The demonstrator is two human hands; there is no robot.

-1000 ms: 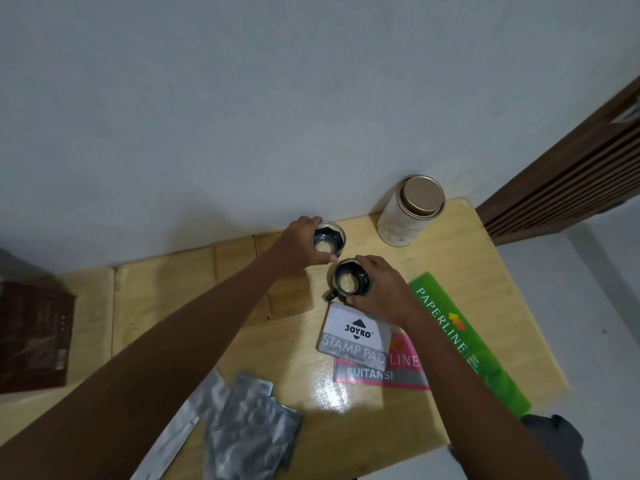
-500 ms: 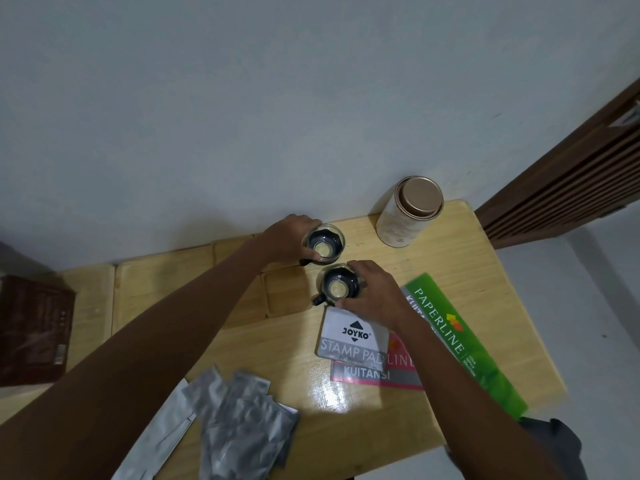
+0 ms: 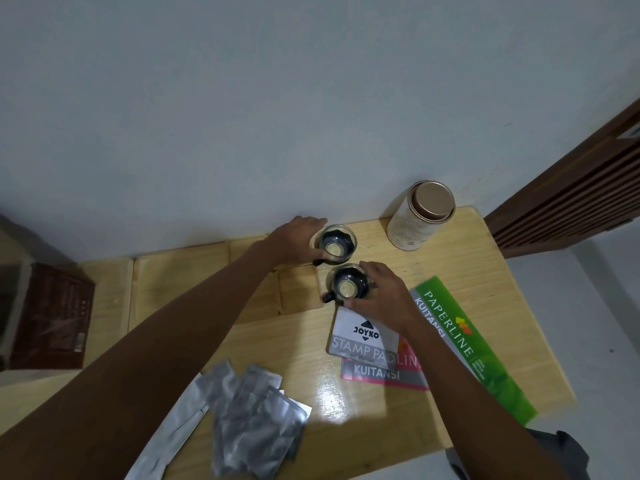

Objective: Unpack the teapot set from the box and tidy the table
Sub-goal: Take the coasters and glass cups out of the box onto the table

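Both cups have slid a little leftward. Going left to right: box (image 3: 52,317) set aside, foil packets (image 3: 249,417) strewn near the front, left hand (image 3: 294,240) wrapped around the far cup (image 3: 335,244), right hand (image 3: 381,296) clasping the near cup (image 3: 348,285), then tin (image 3: 420,216) and stationery. Unpacking looks mostly done; I'd say the tidying remains.

Both bare forearms reach forward, converging. The left hand (image 3: 294,242) curls around a cup's left side, thumb nearest the camera; the right hand (image 3: 382,296) cups another from its right, fingers (image 3: 370,266) arched over the rim.
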